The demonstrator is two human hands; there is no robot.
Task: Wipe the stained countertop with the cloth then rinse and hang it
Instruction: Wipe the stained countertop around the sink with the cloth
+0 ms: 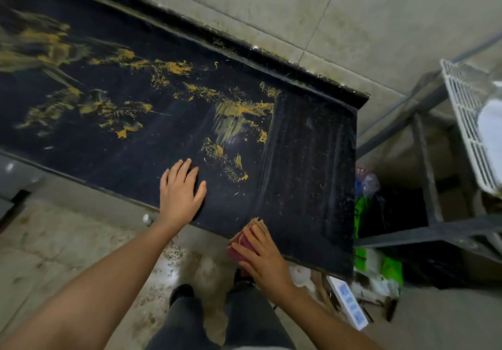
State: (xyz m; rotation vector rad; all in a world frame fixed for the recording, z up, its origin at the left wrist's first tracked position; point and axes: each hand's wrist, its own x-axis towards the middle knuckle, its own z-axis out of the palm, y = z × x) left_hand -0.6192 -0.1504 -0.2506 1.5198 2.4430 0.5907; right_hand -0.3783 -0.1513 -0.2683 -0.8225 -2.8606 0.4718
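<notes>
A dark speckled countertop runs from the upper left to the right, smeared with yellow-orange stains across its middle. The strip at its right end shows wipe streaks and only small specks. My left hand lies flat, fingers straight, on the counter near its front edge. My right hand presses a folded dark red cloth at the counter's front edge; the cloth's upper end is stained yellow. My fingers cover most of the cloth.
A tiled wall rises behind the counter. Right of it stands a grey metal frame with a white wire rack on top. Bags and green packets lie below, with a white power strip on the floor.
</notes>
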